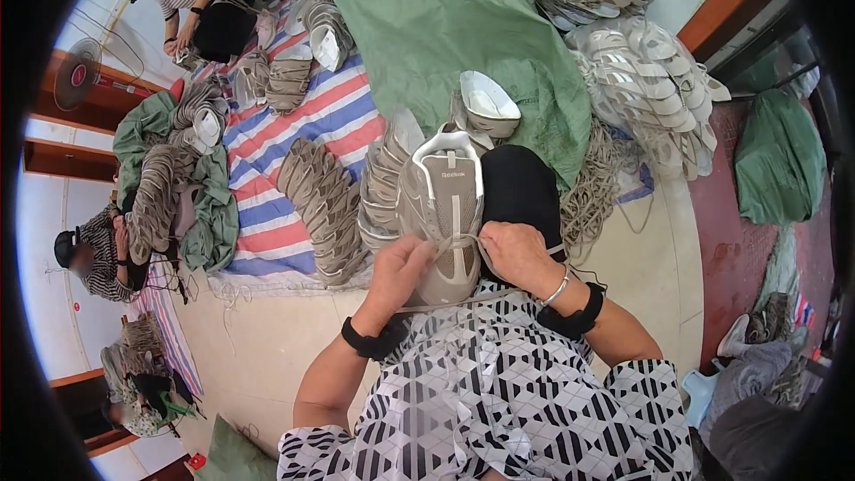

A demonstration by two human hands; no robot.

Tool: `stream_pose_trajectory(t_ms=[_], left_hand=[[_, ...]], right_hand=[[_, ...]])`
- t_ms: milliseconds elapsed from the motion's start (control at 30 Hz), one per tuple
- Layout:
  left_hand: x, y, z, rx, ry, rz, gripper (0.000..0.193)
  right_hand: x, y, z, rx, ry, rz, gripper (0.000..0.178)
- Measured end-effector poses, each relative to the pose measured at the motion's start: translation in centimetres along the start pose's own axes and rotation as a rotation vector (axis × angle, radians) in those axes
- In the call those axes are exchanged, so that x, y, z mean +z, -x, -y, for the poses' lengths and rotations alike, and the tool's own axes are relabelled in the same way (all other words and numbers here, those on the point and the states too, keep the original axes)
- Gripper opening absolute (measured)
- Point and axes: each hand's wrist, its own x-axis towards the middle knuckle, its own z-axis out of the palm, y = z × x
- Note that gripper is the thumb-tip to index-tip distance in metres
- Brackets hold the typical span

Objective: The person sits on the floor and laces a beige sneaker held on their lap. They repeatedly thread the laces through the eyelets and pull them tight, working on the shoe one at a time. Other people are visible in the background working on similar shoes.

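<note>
A taupe mesh sneaker [454, 191] with a pale collar lies against my lap, its toe end toward me. Across its front a beige shoelace [457, 239] is stretched between my two hands. My left hand [401, 274] is closed at the left of the toe, pinching the lace. On the other side my right hand [521, 254], a silver bangle at its wrist, grips the lace with curled fingers. Black bands circle both my wrists. Close to the left of the sneaker stands a row of stacked shoe uppers [378, 196].
Another stack of taupe uppers [322, 209] lies on the striped sheet [267, 160]. Green sheeting [445, 18] covers the far middle. Loose laces [588, 187] pile up at right, below bagged uppers [646, 80]. Co-workers sit at left, near a fan [77, 74]. A green sack [779, 156] stands far right.
</note>
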Motion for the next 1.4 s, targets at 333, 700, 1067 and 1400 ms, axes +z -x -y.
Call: stream_pose_trajectory(t_ms=[333, 700, 1067, 1400], left_hand=[[0.3, -0.1, 0.4, -0.029, 0.060, -0.054, 0.027], [1.1, -0.2, 1.8, 0.063, 0.021, -0.151, 0.027], [0.8, -1.7, -3.5, 0.434, -1.046, -0.069, 0.016], [-1.2, -4.8, -10.2, 0.944, -1.671, 0.455, 0.024]], right_hand=[[1.2, -0.2, -1.5, -0.107, -0.030, -0.116, 0.013], [0.0, -0.9, 0.7, 0.350, -0.623, 0.182, 0.015], [-1.4, -1.1, 0.3, -0.283, 0.259, 0.057, 0.005], [-2.8, -2.5, 0.6, -0.621, 0.395, -0.042, 0.008]])
